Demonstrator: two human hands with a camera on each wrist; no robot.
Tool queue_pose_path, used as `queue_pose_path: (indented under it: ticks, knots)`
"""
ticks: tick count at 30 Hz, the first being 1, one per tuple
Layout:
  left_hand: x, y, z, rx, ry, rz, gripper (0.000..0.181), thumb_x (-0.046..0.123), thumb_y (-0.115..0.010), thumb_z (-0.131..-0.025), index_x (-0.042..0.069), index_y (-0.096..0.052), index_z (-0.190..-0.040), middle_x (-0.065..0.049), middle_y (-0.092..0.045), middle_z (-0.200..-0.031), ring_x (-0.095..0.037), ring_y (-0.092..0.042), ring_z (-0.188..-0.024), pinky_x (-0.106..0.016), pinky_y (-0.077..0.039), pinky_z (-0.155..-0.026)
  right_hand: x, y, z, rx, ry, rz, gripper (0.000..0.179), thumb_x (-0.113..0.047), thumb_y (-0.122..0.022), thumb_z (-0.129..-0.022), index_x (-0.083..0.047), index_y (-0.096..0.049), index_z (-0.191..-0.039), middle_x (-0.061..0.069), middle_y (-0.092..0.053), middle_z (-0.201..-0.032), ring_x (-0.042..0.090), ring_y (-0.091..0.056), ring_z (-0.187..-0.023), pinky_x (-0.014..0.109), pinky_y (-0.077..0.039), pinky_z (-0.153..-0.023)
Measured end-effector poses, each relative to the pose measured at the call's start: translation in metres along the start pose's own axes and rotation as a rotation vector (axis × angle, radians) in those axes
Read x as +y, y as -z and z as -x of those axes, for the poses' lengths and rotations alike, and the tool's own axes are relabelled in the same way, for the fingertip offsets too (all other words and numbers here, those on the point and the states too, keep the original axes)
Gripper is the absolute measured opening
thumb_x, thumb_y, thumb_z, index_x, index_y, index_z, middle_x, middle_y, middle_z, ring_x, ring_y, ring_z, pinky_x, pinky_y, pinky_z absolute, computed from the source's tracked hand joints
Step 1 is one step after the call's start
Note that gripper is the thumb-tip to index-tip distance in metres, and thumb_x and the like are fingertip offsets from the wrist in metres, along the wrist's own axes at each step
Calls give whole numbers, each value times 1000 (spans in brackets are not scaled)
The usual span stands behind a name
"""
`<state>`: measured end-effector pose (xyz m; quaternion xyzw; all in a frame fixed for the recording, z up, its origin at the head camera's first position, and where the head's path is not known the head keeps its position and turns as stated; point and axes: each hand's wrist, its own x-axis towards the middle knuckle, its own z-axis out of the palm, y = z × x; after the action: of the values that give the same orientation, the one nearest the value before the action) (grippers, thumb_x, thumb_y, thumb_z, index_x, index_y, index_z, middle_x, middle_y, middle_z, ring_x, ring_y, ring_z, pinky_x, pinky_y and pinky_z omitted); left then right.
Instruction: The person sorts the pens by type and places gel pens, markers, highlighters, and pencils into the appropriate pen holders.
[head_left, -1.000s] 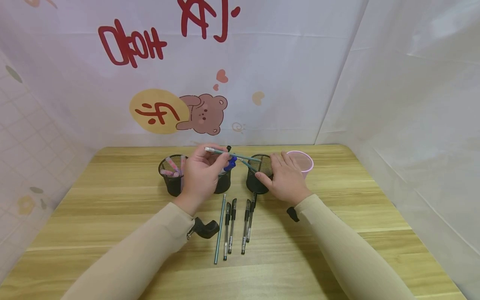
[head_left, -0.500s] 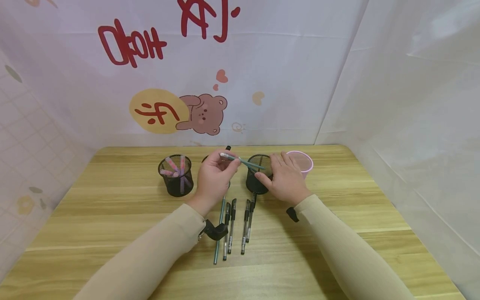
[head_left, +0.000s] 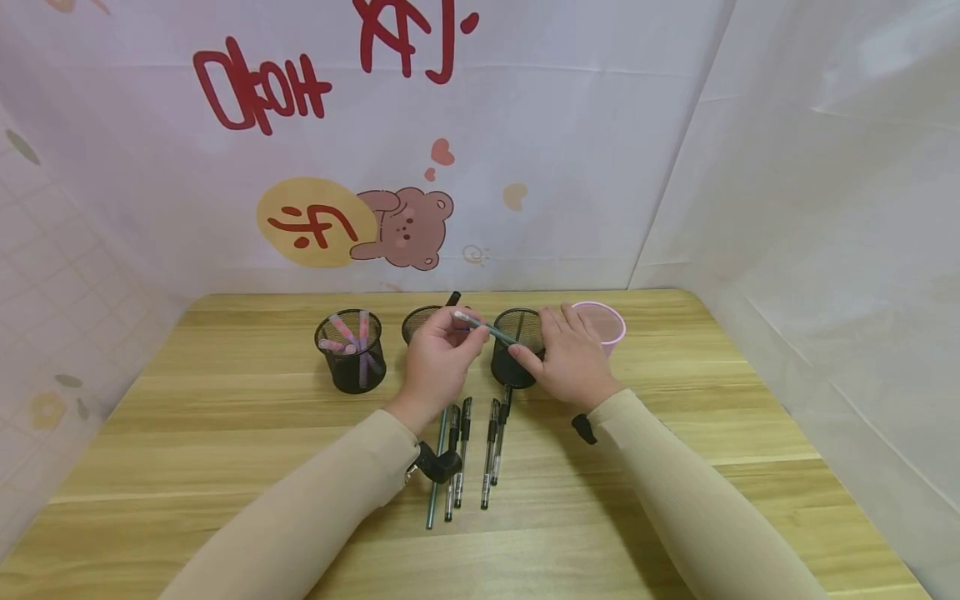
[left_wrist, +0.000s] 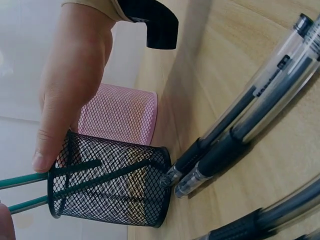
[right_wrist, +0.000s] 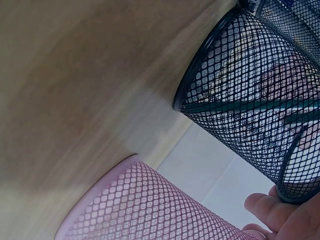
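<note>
My left hand (head_left: 438,362) pinches a green pencil (head_left: 474,321) near its white-tipped end, its other end inside a black mesh pen cup (head_left: 510,365). In the left wrist view two green pencils (left_wrist: 29,204) slant into that cup, one reaching down near its base. My right hand (head_left: 579,358) holds the cup by its rim, thumb at the near side, fingers along the right. In the right wrist view its fingertips (right_wrist: 267,210) are right at the rim. A pink mesh cup (head_left: 613,342) stands just behind this hand.
On the table lie several black gel pens (head_left: 491,454) and a green pencil (head_left: 431,510). A black cup (head_left: 352,373) at left holds pink-purple sticks (head_left: 364,332). Partly hidden behind my left hand, another black cup (head_left: 411,325) holds a black-capped marker (head_left: 453,299).
My left hand has moved right and slightly down, bringing its pencil further over and into the black cup. The right hand has stayed in place at the rim.
</note>
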<state>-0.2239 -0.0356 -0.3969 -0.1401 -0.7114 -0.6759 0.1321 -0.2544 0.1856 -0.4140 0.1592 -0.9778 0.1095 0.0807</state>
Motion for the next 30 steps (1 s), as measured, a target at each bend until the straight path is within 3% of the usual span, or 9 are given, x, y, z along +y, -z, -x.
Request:
queue_pose_path:
  ticks: [8, 16, 22, 30]
  knots:
    - [-5, -3, -2, -14, 26, -5, 9, 6, -73, -98, 1, -70, -106, -14, -72, -108, -19, -73, -91, -20, -58, -75, 0, 0, 0, 1, 0, 0, 92, -69, -44, -104, 3, -35, -160, 23, -41, -165, 45, -26, -159, 57, -14, -133]
    - [-9, -6, 0, -24, 20, -134, 13, 10, -73, -99, 4, -72, -110, -10, -72, -116, -23, -76, -96, -27, -62, -79, 0, -1, 0, -1, -2, -2, 92, -69, -44, -104, 3, -34, -161, 22, -40, -166, 45, -26, -160, 57, -14, -134]
    - [-8, -10, 3, -16, 6, -251, 10, 18, -75, -99, 14, -75, -107, -2, -74, -114, -19, -77, -88, -33, -63, -75, 0, 0, 0, -1, 0, 2, 92, -69, -44, -104, 3, -35, -161, 22, -40, -166, 45, -26, -159, 57, -13, -133]
    - [-9, -12, 3, -30, 37, -260, 11, 20, -73, -101, 12, -76, -107, -4, -76, -119, -15, -77, -87, -30, -64, -76, 0, -1, 0, 2, 1, 1, 93, -70, -43, -104, 3, -35, -161, 22, -40, -166, 44, -26, -159, 57, -13, -134]
